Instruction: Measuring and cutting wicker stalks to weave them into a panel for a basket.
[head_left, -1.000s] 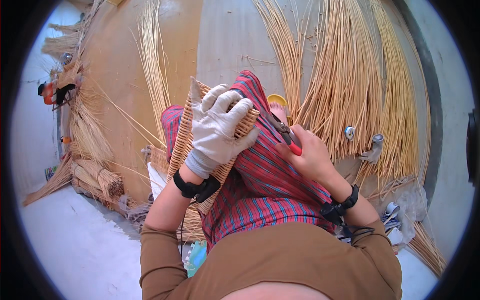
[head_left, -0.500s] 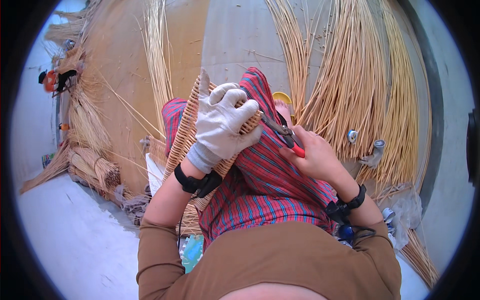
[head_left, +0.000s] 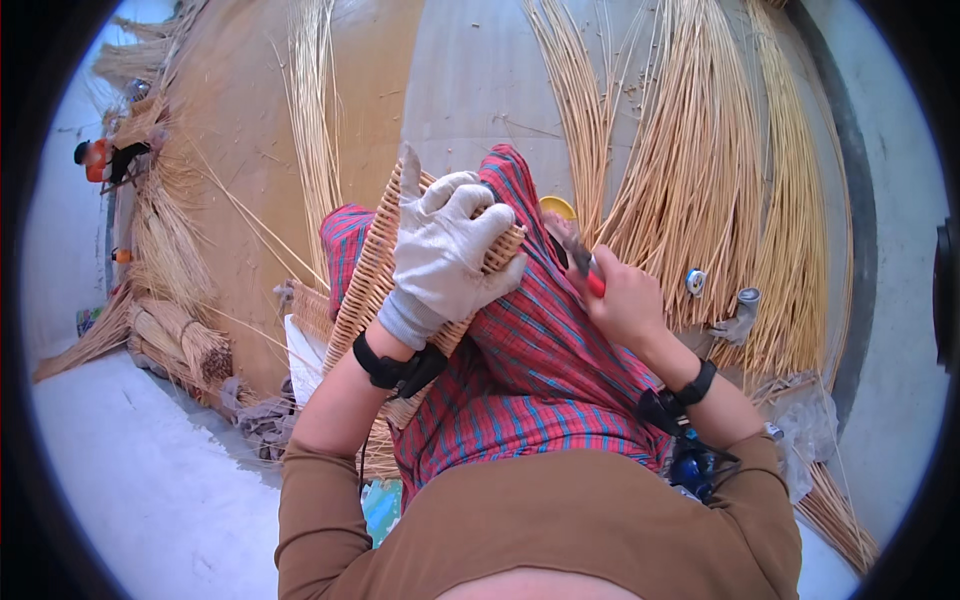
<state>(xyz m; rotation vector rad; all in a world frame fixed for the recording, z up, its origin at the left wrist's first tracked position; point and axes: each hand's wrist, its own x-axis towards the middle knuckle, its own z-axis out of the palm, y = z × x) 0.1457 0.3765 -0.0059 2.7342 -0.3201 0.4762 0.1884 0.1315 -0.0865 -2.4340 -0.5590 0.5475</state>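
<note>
My left hand (head_left: 450, 245), in a white work glove, grips a woven rattan piece (head_left: 364, 290) over my lap, fingers curled over its upper right edge. My right hand (head_left: 625, 300) is bare and closed on red-handled cutting pliers (head_left: 596, 280), their metal head angled up and left, slightly apart from the weave. Red and blue striped cloth (head_left: 520, 400) covers my legs beneath both. A yellow sandal (head_left: 557, 206) with part of a foot shows behind the pliers.
Long loose rattan strands (head_left: 700, 170) spread across the floor at front and right. Tied bundles (head_left: 200, 350) lie left, near a small orange and black object (head_left: 100, 158). A tape-measure-like item (head_left: 695, 281), a grey glove (head_left: 738, 322) and crumpled plastic (head_left: 805, 435) lie at right. Walls edge both sides.
The pliers have tilted more upright and pulled away from the woven piece's edge, with my right hand turning along. My left hand has moved only slightly.
</note>
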